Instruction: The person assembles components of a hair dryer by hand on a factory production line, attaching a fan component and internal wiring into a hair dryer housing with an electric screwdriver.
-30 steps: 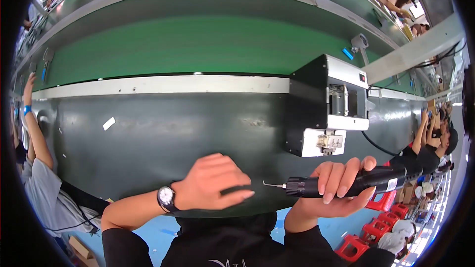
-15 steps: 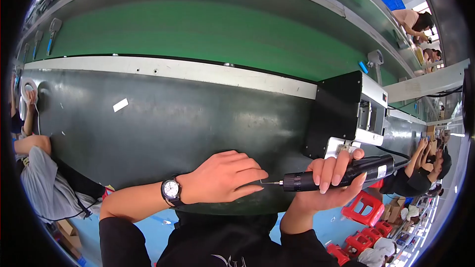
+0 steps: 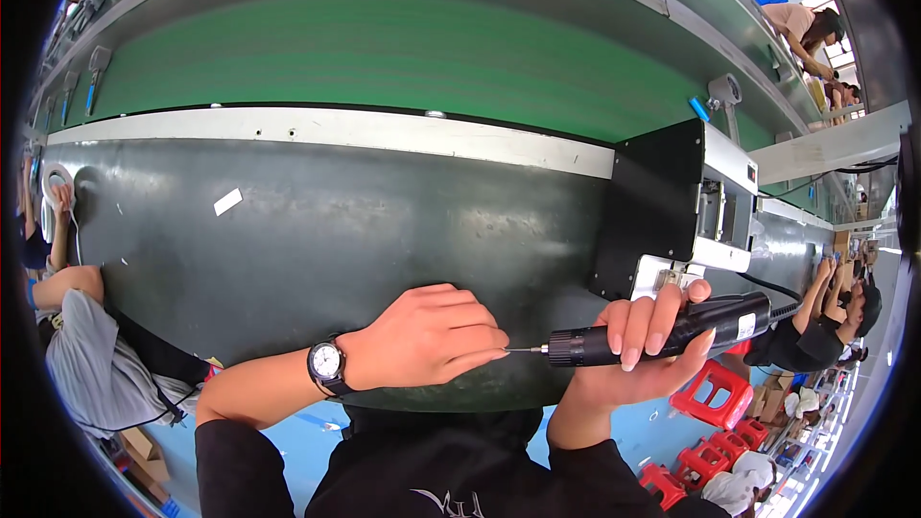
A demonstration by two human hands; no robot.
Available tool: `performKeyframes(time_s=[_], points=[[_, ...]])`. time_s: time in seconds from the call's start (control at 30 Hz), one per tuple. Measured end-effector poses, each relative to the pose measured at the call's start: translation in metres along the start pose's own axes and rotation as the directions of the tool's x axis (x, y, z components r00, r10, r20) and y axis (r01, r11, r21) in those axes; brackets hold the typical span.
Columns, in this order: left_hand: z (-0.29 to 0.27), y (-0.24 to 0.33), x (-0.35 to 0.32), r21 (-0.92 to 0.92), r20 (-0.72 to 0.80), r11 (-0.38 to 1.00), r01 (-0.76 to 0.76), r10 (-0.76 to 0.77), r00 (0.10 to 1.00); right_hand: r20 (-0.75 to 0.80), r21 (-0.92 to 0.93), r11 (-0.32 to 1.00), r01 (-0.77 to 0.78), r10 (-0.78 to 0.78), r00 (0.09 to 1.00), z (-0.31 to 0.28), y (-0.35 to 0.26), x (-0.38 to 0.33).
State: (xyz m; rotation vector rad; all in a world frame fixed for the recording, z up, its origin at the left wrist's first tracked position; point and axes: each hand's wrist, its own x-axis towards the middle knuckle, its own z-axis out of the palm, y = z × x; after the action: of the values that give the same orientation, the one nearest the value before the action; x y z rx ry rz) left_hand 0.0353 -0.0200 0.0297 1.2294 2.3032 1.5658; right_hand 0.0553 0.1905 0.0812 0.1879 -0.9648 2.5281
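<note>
My right hand [image 3: 645, 345] is wrapped around a black electric screwdriver [image 3: 676, 331], held sideways over the near edge of the bench with its thin metal bit [image 3: 528, 350] pointing left. My left hand [image 3: 434, 334], with a watch [image 3: 328, 363] on its wrist, is closed, thumb and fingertips together at the bit's tip. Whether a small part sits between those fingertips is hidden. Just beyond the screwdriver stands a black and silver boxy machine [image 3: 662, 206], its silver front part close to my right fingers.
A white slip [image 3: 227, 201] lies on the dark bench [image 3: 384, 221]. Behind a pale rail [image 3: 384, 131] runs a green conveyor belt [image 3: 384, 53]. A co-worker [image 3: 82, 345] sits at the left, another [image 3: 815, 336] at the right. Red stools [image 3: 712, 393] stand on the blue floor.
My left thumb and fingers, apart around the bit's tip before, have come together there. The screwdriver stays in my right hand, nearly in place. The view has shifted slightly.
</note>
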Motion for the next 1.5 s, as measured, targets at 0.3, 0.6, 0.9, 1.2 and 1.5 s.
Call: performKeyframes(time_s=[0.3,0.6,0.9,1.2,1.5], points=[[-0.001,0.0,-0.001,-0.013,-0.025,1.0,0.002,-0.003,1.0,-0.006,0.009,1.0,0.026,-0.026,1.0,0.001,0.0,-0.002],[0.0,0.0,-0.001,-0.007,-0.017,1.0,0.014,-0.014,1.0,0.037,-0.037,0.998,0.056,-0.055,0.998,0.001,0.002,-0.002],[0.001,-0.001,-0.002,0.012,-0.005,0.999,0.032,-0.032,0.999,0.032,-0.115,0.99,0.078,-0.075,0.997,0.002,0.004,-0.007],[0.0,0.0,0.0,0.061,0.001,0.998,0.031,-0.031,1.0,0.07,-0.18,0.983,0.049,-0.037,0.997,0.004,0.006,-0.011],[-0.002,0.002,0.002,0.127,0.012,0.99,0.065,-0.067,0.998,0.207,-0.219,0.972,0.088,-0.042,0.977,0.004,0.01,-0.012]])
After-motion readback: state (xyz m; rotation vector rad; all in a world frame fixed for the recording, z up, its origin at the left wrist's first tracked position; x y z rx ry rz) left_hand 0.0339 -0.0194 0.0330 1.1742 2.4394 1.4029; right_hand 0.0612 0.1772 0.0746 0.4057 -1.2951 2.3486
